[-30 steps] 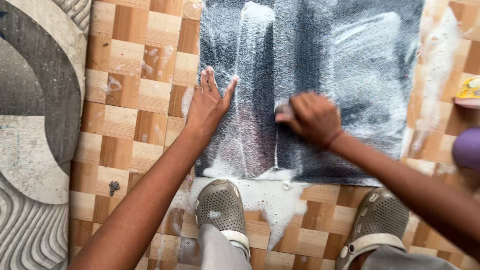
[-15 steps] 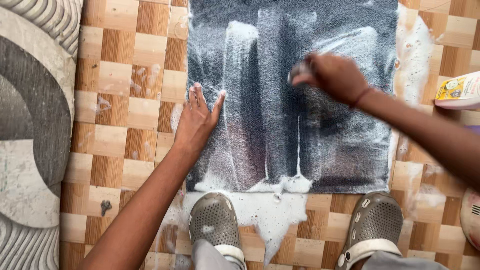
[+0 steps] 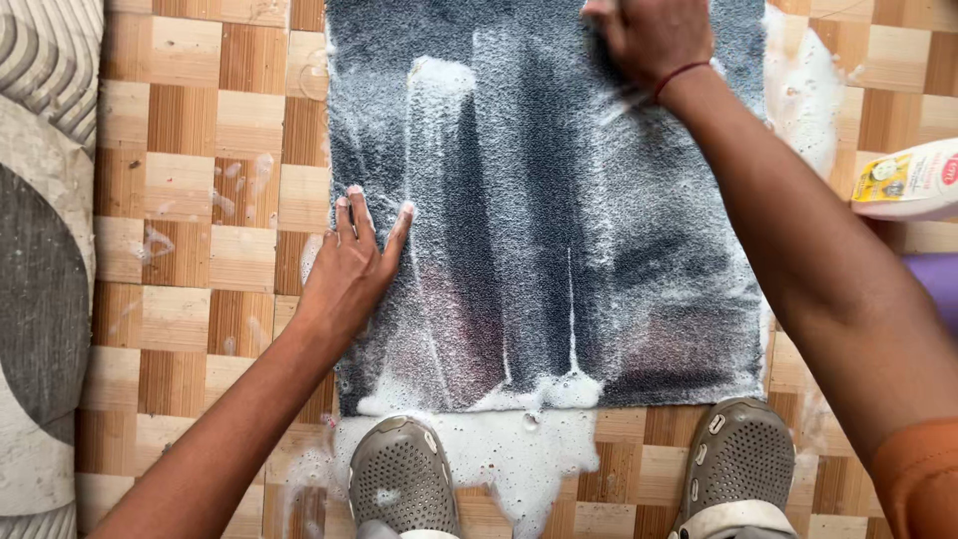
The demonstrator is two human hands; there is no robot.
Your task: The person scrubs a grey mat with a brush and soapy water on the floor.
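A dark grey mat (image 3: 559, 220) lies soaked on the tiled floor, streaked with white soap foam. My left hand (image 3: 351, 262) rests flat on the mat's left edge, fingers spread, holding nothing. My right hand (image 3: 644, 35) is at the far top of the mat, fingers closed around something small that I cannot make out; its wrist wears a red string. Foam (image 3: 499, 449) pools at the mat's near edge between my two grey perforated clogs (image 3: 404, 479), (image 3: 738, 464).
The floor is brown and tan checkered tile (image 3: 190, 200), wet in places. A patterned grey and cream rug (image 3: 40, 260) lies along the left edge. A white bottle with a yellow label (image 3: 908, 180) lies at the right, above a purple object (image 3: 933, 289).
My right hand has swept up the mat, from near the bottom middle to the far top right, leaving foam streaks. My left hand stays pressed on the left edge.
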